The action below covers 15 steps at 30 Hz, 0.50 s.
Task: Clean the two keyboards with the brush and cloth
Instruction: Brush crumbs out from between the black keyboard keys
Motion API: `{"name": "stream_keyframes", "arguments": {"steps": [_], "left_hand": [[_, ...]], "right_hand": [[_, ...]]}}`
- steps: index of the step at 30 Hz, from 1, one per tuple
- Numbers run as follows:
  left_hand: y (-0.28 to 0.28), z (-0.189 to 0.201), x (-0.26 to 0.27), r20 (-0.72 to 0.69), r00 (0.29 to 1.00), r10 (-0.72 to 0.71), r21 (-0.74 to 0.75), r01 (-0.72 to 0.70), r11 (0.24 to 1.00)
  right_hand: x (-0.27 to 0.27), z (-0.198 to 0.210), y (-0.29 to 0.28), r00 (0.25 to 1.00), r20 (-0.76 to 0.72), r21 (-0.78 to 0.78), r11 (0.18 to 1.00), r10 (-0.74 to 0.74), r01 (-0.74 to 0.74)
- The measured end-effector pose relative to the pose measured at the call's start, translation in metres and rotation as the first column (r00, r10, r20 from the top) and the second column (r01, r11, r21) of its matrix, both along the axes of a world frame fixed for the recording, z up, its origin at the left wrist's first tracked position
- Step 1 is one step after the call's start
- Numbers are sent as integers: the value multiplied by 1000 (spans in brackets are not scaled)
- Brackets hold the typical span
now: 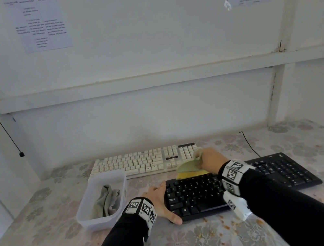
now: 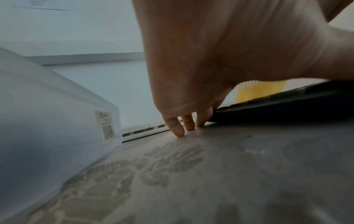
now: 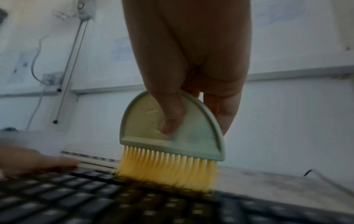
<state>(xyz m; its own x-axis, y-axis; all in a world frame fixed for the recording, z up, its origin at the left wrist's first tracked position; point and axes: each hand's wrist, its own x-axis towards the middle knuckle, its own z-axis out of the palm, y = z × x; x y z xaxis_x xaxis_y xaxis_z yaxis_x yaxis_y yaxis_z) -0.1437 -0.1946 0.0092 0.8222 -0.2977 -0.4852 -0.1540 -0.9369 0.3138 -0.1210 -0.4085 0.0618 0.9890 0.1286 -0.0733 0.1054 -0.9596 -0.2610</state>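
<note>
A black keyboard [image 1: 242,184] lies near the front of the table, a white keyboard [image 1: 142,161] behind it. My right hand [image 1: 210,161] grips a pale green brush [image 3: 170,128] with yellow bristles [image 3: 168,171], which touch the top row of the black keyboard [image 3: 114,201]. My left hand [image 1: 161,202] lies with straight fingers against the black keyboard's left end, thumb along its front corner; in the left wrist view its fingertips [image 2: 180,130] touch the tablecloth beside the black keyboard [image 2: 287,104]. A grey cloth [image 1: 107,200] lies crumpled in a clear plastic tub [image 1: 86,217].
The tub [image 2: 57,121] stands close to the left of my left hand. Orange crumbs [image 1: 222,222] are scattered on the flowered tablecloth [image 1: 47,238] in front of the black keyboard. A black cable [image 1: 250,146] runs back from it. A white wall backs the table.
</note>
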Motion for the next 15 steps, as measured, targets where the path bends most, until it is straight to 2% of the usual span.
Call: {"name": "stream_keyframes", "arguments": {"steps": [4,7,9,12,15], "left_hand": [[0,-1,2,24,1000,-17,-29,18,999],[1,2,2,38,999,-25,-61,28,998],[1,1,4,41,999,-31,-91,34,995],[3,-2,7,27,999,-30,-153,33,988],[4,-5,9,-14,1000,-9,-208,6,978]], "right_hand": [[-7,17,-41,989,9,-50,988,-146,146],[0,23,-46,982,65,-55,982,-175,179],[9,20,-34,984,109,-28,989,-142,146],[18,6,-8,997,79,15,1000,-13,12],[19,-5,4,999,32,5,999,31,-31]]}}
